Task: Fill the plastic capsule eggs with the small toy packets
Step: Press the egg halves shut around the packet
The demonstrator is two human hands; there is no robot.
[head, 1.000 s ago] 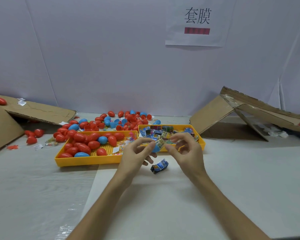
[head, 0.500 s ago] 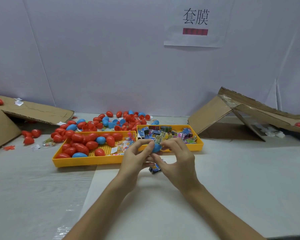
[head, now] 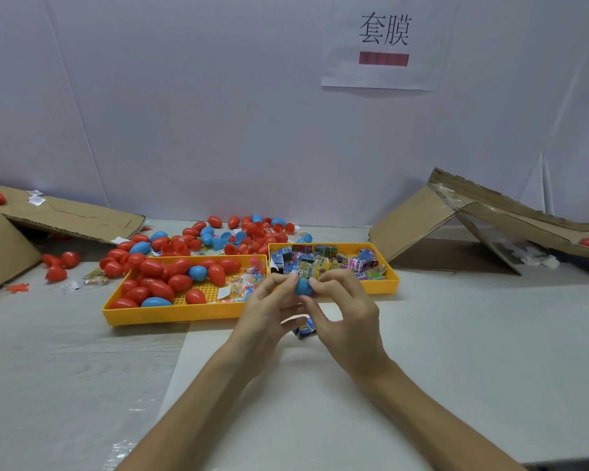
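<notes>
Both hands meet in front of the two yellow trays. My left hand (head: 269, 309) and my right hand (head: 346, 312) pinch a blue capsule egg (head: 303, 287) between their fingertips. A small toy packet (head: 306, 272) shows just above the egg; whether it sticks out of the egg or lies in the tray behind I cannot tell. Another blue packet (head: 306, 329) lies on the table under my hands, partly hidden. The left yellow tray (head: 170, 314) holds red and blue eggs (head: 157, 270). The right yellow tray (head: 391, 277) holds several toy packets (head: 340, 261).
A pile of loose red and blue eggs (head: 238, 234) lies behind the trays. Folded cardboard (head: 65, 215) lies at the left with stray red eggs (head: 60, 263) near it, and a cardboard tent (head: 483, 226) stands at the right. A white wall with a paper sign (head: 385, 42) backs the table.
The packet my right hand held at the egg's mouth a second ago has gone down toward the egg. Both hands have closed in around the blue egg.
</notes>
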